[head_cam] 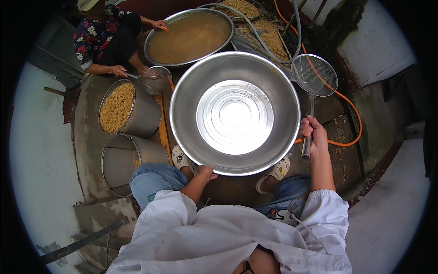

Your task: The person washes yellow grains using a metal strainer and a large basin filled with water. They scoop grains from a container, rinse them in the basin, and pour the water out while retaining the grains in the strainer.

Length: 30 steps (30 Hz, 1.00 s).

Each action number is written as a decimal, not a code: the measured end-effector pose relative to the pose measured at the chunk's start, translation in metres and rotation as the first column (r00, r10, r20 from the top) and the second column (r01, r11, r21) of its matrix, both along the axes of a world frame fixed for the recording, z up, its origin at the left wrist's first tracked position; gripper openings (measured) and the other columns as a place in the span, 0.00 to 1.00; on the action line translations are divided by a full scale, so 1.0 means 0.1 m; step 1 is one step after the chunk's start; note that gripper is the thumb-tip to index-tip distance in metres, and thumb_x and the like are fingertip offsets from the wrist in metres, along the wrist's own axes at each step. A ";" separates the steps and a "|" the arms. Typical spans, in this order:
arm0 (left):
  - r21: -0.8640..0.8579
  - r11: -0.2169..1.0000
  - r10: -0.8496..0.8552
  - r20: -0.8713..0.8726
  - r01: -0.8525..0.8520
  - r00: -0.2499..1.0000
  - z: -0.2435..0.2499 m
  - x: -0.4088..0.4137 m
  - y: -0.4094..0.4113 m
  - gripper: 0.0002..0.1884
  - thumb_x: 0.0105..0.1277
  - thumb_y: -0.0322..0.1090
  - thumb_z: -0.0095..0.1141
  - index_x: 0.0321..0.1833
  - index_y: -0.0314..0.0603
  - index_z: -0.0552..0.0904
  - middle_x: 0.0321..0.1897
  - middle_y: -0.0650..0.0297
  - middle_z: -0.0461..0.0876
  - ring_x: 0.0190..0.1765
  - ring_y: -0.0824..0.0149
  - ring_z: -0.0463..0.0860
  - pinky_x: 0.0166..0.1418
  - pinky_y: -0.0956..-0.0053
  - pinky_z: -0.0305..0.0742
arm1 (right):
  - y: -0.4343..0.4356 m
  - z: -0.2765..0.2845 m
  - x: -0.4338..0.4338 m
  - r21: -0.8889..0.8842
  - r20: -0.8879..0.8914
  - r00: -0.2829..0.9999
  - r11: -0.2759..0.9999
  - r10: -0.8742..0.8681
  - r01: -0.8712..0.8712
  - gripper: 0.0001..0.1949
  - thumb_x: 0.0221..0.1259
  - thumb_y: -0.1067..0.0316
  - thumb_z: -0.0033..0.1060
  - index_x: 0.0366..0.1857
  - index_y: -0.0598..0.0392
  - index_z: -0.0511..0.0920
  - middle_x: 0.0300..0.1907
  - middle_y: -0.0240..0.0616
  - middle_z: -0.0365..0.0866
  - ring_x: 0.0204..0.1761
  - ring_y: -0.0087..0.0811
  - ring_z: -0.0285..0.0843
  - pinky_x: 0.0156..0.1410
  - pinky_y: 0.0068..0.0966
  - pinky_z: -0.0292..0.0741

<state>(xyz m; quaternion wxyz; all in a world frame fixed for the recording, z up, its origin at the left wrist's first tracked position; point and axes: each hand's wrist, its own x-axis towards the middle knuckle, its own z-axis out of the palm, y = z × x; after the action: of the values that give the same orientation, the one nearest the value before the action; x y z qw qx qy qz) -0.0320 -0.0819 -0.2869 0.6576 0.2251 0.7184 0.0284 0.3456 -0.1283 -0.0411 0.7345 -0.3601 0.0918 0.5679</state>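
Observation:
A large round stainless-steel basin stands before me, its bright inside holding only a few small specks and drops. My left hand grips the near rim, fingers partly hidden beneath it. In my right hand is the tubular metal handle of a round wire-mesh skimmer, its mesh head pointing away from me, right of the basin. Beyond lies a second wide metal basin of cloudy brownish water. Another person in a floral top crouches there, one hand at its rim, the other holding a similar mesh strainer.
Left of the basin, a metal bucket of yellowish grain lies tilted beside another bucket with a little grain inside. An orange hose curves along the right; a grey hose arches behind. Grain is spread at the back.

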 end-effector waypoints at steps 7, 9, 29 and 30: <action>-0.027 1.000 -0.011 0.102 0.013 0.995 0.16 0.14 -0.02 0.16 0.68 0.29 0.40 0.57 0.33 0.64 0.45 0.50 0.74 0.39 0.53 0.81 0.37 0.65 0.83 | -0.01 -0.07 0.06 0.003 -0.031 0.999 1.000 -0.011 0.011 0.05 0.64 0.72 0.42 0.34 0.56 0.59 0.25 0.36 0.67 0.18 0.17 0.60 0.16 0.13 0.62; -0.043 0.999 -0.020 0.144 0.027 0.989 0.14 0.14 -0.05 0.16 0.68 0.30 0.39 0.57 0.33 0.64 0.45 0.50 0.74 0.39 0.54 0.82 0.37 0.64 0.83 | -0.03 -0.09 0.06 -0.005 -0.037 0.999 1.000 0.004 -0.005 0.04 0.64 0.72 0.42 0.33 0.57 0.60 0.25 0.36 0.67 0.18 0.16 0.60 0.17 0.13 0.61; -0.039 0.090 -0.849 -0.525 0.995 0.056 0.15 -0.31 -0.13 0.25 0.63 0.34 0.39 0.66 0.46 0.61 0.64 0.56 0.62 0.64 0.56 0.63 0.62 0.47 0.59 | -0.08 0.09 -0.01 0.022 -0.030 0.996 0.996 0.084 -0.084 0.10 0.67 0.69 0.42 0.41 0.67 0.70 0.20 0.31 0.66 0.15 0.15 0.58 0.16 0.11 0.63; -0.120 -0.064 -0.780 -0.613 0.991 -0.125 0.11 -0.33 -0.11 0.25 0.64 0.35 0.37 0.67 0.47 0.60 0.66 0.58 0.59 0.66 0.58 0.60 0.63 0.45 0.56 | -0.08 0.13 -0.06 0.022 -0.018 0.997 0.996 0.081 -0.081 0.10 0.67 0.69 0.42 0.40 0.66 0.70 0.20 0.30 0.66 0.14 0.15 0.58 0.16 0.11 0.63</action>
<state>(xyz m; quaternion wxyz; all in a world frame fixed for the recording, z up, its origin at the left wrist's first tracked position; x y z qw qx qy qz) -0.0651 -0.0927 -0.2762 0.1998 0.7844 0.4639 -0.3600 0.3394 -0.1364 -0.0281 0.7136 -0.3504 0.0779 0.6015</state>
